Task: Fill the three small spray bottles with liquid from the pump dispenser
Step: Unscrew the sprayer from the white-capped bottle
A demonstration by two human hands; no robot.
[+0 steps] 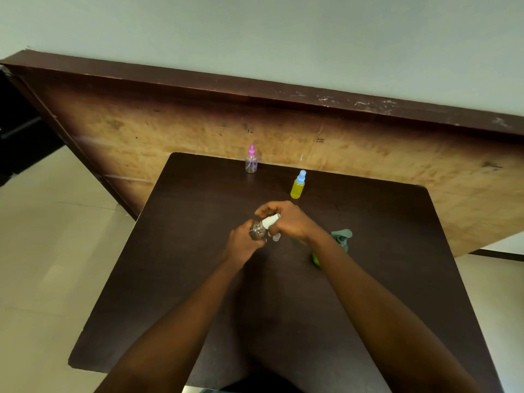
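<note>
My left hand [243, 242] grips a small clear spray bottle [257, 231], tilted over the middle of the dark table [198, 279]. My right hand [286, 219] pinches its white spray top [270, 221]. A small clear cap [276, 237] lies on the table just below my right hand. A pink-topped spray bottle [251, 159], clear and apparently empty, stands at the table's far edge. A blue-topped spray bottle [298, 185] holding yellow liquid stands to its right. The pump dispenser [337, 242], with a grey-green head and a green body, is partly hidden behind my right forearm.
A large worn wooden board [368, 154] leans behind the table's far edge. Pale tiled floor [56, 251] lies to the left and right of the table. A dark object [17, 131] sits at the far left.
</note>
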